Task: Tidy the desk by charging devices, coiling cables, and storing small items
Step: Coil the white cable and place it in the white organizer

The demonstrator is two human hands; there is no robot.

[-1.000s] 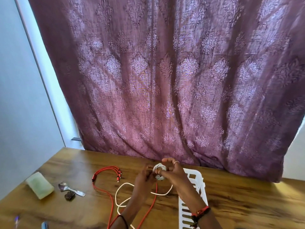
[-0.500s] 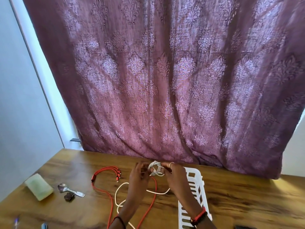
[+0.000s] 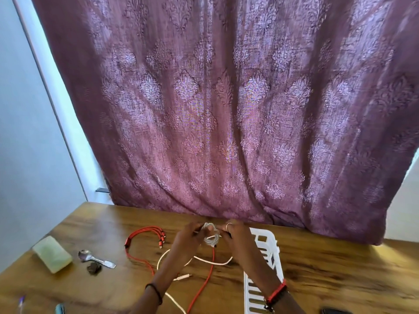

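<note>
A purple patterned curtain (image 3: 226, 109) hangs behind the wooden desk (image 3: 340, 268). At the left lie a pale green block (image 3: 52, 253), a spoon (image 3: 95, 259) and a small dark object (image 3: 94, 268) just beside it. A red multi-head cable (image 3: 145, 241) loops near the middle, and a white slatted basket (image 3: 267, 268) sits partly under the right forearm. The left hand (image 3: 188, 240) and right hand (image 3: 238, 237) (ring on 1 finger) both pinch a small coil of white cable (image 3: 210, 235), raised just above the desk; its loose tail trails down across the wood, crossing the red cable. No writing is readable.
</note>
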